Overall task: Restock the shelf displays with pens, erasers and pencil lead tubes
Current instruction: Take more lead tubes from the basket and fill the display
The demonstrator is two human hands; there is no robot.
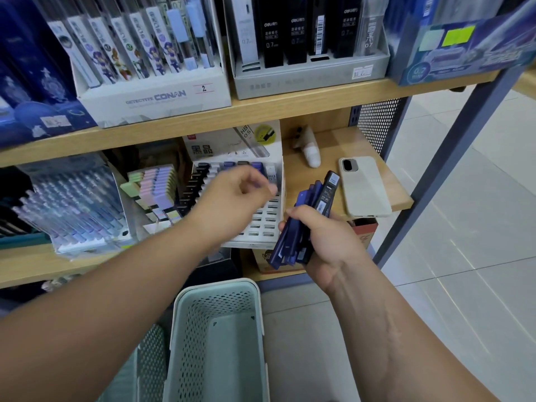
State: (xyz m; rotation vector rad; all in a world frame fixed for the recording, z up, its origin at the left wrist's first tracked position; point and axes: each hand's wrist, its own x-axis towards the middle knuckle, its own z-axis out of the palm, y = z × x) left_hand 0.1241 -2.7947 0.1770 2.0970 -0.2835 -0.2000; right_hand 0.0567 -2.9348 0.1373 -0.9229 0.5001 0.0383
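The white display box (153,97) on the top shelf (290,103) says "DETECTIVE CONAN". Its small sticker (204,88) says "2". The black lead tubes (272,36) next to it say "deli" and "0.7". The white card (232,140) on the lower shelf (333,146) says "HB 0.5".

The scene was lit evenly by cool, fairly bright light; the floor tiles (478,227) at right were the brightest area and carried pale reflected streaks; the recess beneath the upper shelf board (261,108) lay in soft shadow, deepest at far left; the left hand (232,195) was smeared by motion blur at its fingertips, whereas the right hand (322,236), the lead tubes (316,198) it gripped and the phone (365,187) appeared sharp; wide-angle distortion bowed the shelf boards and tilted the metal post (435,158); clear packets (130,33) on the top row showed faint glare; the corners were soft.
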